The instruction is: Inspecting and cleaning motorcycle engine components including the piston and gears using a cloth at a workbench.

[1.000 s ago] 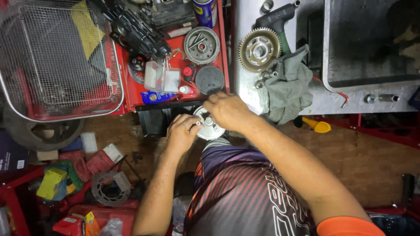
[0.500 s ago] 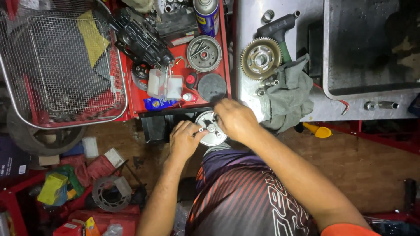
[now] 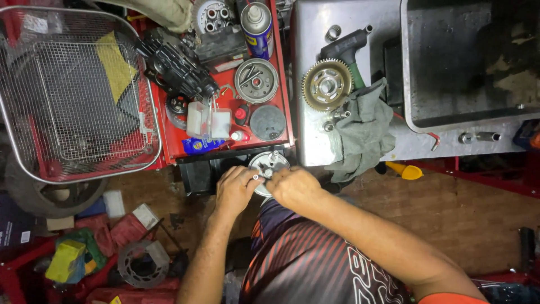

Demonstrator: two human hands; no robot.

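Both our hands grasp the round silver metal engine part (image 3: 269, 165): left hand (image 3: 236, 190) pinching its lower left edge, right hand (image 3: 293, 187) curled over its lower right. The part sits low at the front edge of the red metal tray (image 3: 225, 141), above our lap. On that tray: a ribbed black engine casing (image 3: 179, 68), a grey round rotor (image 3: 256, 80), a black disc (image 3: 267, 122), a clear plastic box (image 3: 208, 121), a spray can (image 3: 256, 22). To the left, a wire mesh basket (image 3: 73, 90) holding a yellow cloth (image 3: 115, 63). To the right, a steel bench (image 3: 315, 112) with a toothed gear (image 3: 327, 85), a grey rag (image 3: 363, 129) and a deep metal wash basin (image 3: 467, 62). Brown floor (image 3: 461, 214), cluttered at left with a tyre (image 3: 48, 197) and a brake disc (image 3: 138, 264).
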